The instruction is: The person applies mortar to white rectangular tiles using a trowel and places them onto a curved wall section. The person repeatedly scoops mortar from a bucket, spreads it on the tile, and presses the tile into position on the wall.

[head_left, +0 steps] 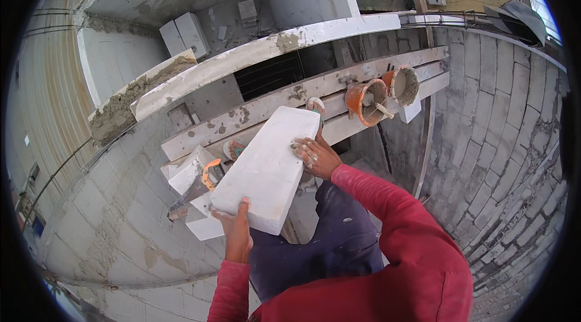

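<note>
A large white lightweight concrete block [266,167] is held tilted in front of me, above the planks. My left hand [236,231] grips its lower left end, thumb on the top face and fingers partly hidden. My right hand [318,155] presses on its far right side, with grey mortar on the fingers. Just left of the block, a hand saw [212,175] with an orange handle rests on several cut white block pieces [196,167].
Mortar-spattered wooden planks [212,125] carry my sandalled feet. Two orange buckets [365,103] stand on them at right, one with a trowel-like tool. Beyond runs a white wall top [242,62] with wet mortar [145,89] at its left. A block wall [484,110] rises at right; gaps open beneath the planks.
</note>
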`<state>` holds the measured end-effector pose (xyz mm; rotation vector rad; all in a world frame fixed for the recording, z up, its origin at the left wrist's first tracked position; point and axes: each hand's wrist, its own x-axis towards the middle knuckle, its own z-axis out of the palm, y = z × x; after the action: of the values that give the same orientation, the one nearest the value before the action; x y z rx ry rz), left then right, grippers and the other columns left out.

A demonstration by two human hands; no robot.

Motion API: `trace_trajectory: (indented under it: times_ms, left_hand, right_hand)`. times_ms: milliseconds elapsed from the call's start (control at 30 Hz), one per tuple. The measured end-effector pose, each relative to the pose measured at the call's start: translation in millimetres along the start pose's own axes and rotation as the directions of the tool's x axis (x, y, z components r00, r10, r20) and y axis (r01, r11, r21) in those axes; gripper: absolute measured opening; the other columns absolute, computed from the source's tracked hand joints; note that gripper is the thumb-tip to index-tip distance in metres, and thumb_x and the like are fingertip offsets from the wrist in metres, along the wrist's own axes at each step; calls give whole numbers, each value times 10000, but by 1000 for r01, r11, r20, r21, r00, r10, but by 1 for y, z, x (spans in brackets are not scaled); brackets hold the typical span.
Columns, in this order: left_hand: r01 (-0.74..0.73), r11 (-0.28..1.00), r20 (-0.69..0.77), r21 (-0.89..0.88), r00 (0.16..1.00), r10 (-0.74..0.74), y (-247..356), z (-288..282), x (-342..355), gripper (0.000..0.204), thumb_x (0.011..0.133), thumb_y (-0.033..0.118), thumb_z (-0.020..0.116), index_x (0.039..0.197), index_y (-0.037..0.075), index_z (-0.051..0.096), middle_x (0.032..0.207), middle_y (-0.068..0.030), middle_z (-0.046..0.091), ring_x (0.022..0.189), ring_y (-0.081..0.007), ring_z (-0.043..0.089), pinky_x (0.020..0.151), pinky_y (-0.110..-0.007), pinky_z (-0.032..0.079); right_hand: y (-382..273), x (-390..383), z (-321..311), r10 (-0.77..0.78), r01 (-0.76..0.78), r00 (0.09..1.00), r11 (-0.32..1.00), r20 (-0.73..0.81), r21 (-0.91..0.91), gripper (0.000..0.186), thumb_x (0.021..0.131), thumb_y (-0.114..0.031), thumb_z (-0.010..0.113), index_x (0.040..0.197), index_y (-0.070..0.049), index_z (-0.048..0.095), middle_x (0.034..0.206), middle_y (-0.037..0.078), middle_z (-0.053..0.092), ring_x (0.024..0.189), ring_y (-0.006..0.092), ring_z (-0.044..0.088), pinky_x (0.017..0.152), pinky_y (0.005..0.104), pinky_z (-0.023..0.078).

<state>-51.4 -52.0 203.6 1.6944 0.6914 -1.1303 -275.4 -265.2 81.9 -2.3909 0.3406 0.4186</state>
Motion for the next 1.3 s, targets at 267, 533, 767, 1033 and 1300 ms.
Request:
trace_trajectory:
  times_ms: [267, 533, 767, 1033, 1300]
  left_hand:
    - [-317, 669, 87, 672, 931, 353, -60, 143, -8, 1027, 802, 51, 809, 1520, -25, 78, 1433, -285, 372, 1339, -377, 430, 1136, -476, 367]
    - [-297, 454, 143, 840, 929, 341, -105, 204, -15, 1063, 758, 61, 841, 1506, -17, 90, 1408, -285, 360, 1324, -393, 423, 1132, -496, 361]
    - [-279, 334, 155, 900, 923, 352, -144, 205, -26, 1073, 714, 94, 877, 1468, -13, 121, 1347, -285, 373, 1269, -416, 448, 1090, -535, 388]
    - [-377, 12, 350, 926, 873, 340, -145, 218, -40, 1007, 674, 207, 917, 1396, -32, 258, 1258, -265, 448, 1177, -442, 506, 1023, -534, 423]
    - [-391, -49, 387, 919, 872, 299, -149, 205, -38, 983, 620, 313, 939, 1300, -126, 382, 1214, -283, 486, 1139, -450, 535, 1009, -514, 449]
  right_hand:
    - [131, -101, 61, 665, -560, 731, 714, -155, 420, 445, 975, -199, 609, 1381, -49, 506, 1410, 219, 534, 1330, 406, 510, 1109, 453, 436]
    - [395, -207, 69, 919, -895, 166, 293, -359, 336, 364, 947, -166, 578, 1277, -12, 581, 1268, 245, 614, 1208, 413, 576, 1015, 468, 474]
    - [452, -222, 109, 945, -888, 317, 264, -84, -375, 498, 918, -315, 637, 1382, -153, 562, 1398, 146, 592, 1254, 342, 584, 1032, 470, 493]
    - [414, -240, 121, 939, -919, 344, 341, 18, -200, 514, 990, -332, 599, 1477, -186, 526, 887, 145, 751, 787, 365, 745, 703, 485, 597]
    - [411, -252, 131, 952, -927, 299, 308, 72, -214, 543, 953, -371, 662, 1465, -231, 548, 955, 168, 742, 868, 369, 732, 761, 500, 583]
